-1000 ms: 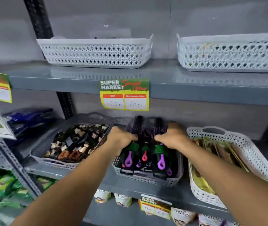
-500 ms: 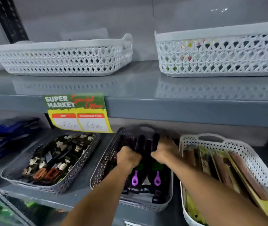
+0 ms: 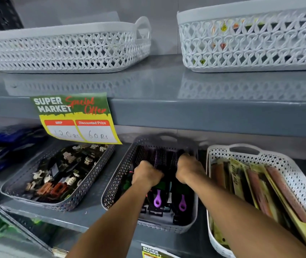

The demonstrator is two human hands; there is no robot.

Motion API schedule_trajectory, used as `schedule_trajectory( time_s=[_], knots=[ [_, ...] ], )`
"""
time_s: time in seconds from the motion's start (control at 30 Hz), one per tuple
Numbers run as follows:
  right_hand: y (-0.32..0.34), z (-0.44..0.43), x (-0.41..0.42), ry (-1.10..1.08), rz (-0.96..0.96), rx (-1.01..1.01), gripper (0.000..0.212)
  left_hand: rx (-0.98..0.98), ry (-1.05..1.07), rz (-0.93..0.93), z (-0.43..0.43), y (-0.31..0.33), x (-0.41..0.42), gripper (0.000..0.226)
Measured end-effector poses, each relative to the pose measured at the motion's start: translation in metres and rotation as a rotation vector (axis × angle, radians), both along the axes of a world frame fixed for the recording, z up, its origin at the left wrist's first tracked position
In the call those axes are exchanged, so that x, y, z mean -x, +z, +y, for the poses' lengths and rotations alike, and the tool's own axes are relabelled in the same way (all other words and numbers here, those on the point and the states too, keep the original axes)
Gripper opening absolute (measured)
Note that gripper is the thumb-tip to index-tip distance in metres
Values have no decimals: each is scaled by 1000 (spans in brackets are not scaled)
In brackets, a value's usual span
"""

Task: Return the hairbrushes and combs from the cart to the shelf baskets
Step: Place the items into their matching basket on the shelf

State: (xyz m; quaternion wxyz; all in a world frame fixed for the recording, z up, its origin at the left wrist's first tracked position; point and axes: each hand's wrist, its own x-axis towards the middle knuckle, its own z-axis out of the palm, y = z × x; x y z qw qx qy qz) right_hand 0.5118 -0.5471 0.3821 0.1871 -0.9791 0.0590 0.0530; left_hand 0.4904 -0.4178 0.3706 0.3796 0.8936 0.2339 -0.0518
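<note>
A grey perforated basket (image 3: 118,175) stands on the lower shelf, under the upper shelf's edge. Inside lie several round hairbrushes (image 3: 157,157) with black and purple bristle heads, green bands and purple loop handles (image 3: 157,197). Both my hands are down in this basket. My left hand (image 3: 145,175) is curled around the brush heads on the left side. My right hand (image 3: 189,169) is curled around the brushes on the right side. The fingers hide the middles of the brushes.
A grey basket of hair clips (image 3: 55,175) sits to the left, and a white basket of packaged combs (image 3: 260,187) to the right. Two white lattice baskets (image 3: 64,49) (image 3: 251,40) rest on the upper shelf. A yellow-green price tag (image 3: 75,118) hangs from its edge.
The view has moved closer and to the right. Both hands have pushed the brushes deeper into the grey basket, further under the upper shelf.
</note>
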Motion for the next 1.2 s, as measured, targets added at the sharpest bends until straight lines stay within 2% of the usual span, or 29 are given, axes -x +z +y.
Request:
schedule_trajectory(
  time_s=[0.13, 0.3, 0.53, 0.93, 1.2],
  knots=[
    [-1, 3, 0, -14, 14, 14, 41, -9, -28, 0, 1, -1, 1, 41],
    [1, 4, 2, -8, 22, 5, 36, 5, -31, -20, 5, -1, 1, 31],
    [1, 3, 5, -1, 12, 19, 35, 0, -54, -27, 5, -4, 5, 33],
    [5, 1, 7, 1, 16, 38, 49, -26, -81, -16, 1, 2, 10, 39],
    [8, -3, 11, 30, -31, 33, 43, -61, -112, -37, 3, 5, 12, 38]
  ],
)
